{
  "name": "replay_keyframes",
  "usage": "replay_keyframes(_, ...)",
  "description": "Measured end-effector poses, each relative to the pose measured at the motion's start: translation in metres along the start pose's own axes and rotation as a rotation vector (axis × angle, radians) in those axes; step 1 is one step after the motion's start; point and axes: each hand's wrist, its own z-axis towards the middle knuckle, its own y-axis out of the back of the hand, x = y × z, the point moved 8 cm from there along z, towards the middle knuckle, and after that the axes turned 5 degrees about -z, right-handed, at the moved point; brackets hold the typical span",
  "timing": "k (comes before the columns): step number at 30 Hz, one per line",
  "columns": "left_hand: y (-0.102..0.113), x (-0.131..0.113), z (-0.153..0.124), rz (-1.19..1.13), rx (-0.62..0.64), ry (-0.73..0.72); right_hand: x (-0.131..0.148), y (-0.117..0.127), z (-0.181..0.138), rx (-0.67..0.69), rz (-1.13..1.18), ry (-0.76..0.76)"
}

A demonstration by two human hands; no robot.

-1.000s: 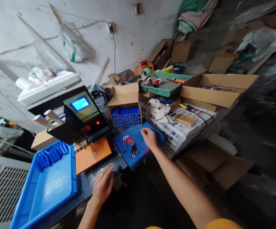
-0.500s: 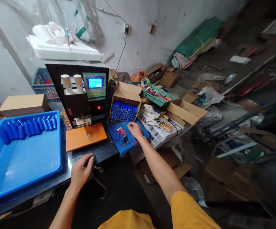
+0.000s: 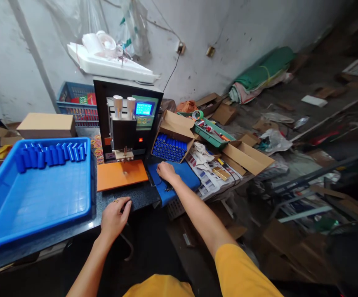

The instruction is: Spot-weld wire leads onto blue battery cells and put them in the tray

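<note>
The left hand [image 3: 115,216] rests at the counter's [image 3: 144,196] front edge, the right hand [image 3: 166,171] near the blue mat's [image 3: 187,175] left edge. I can't tell either's grip.

A bundle of thin wire leads [image 3: 168,188] lies loose on a blue mat [image 3: 187,173], just at the near side of the right grip [image 3: 166,170], which hides most of it; only dark ends show, splayed in a small tangle.
</note>
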Motion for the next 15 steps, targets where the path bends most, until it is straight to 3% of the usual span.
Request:
replay_keyframes(5, 0.0, -0.001, 0.001, 0.028, 0.016, 0.009, -0.009, 0.002, 0.004, -0.056, 0.151, 0.011)
replay_keyframes(12, 0.002, -0.001, -0.001, -0.024, 0.026, 0.017, -0.071, 0.013, 0.003, -0.385, 1.001, -0.236)
replay_keyframes(15, 0.002, 0.003, -0.002, -0.04, 0.029, 0.038, -0.089, 0.011, -0.003, -0.431, 1.232, -0.337)
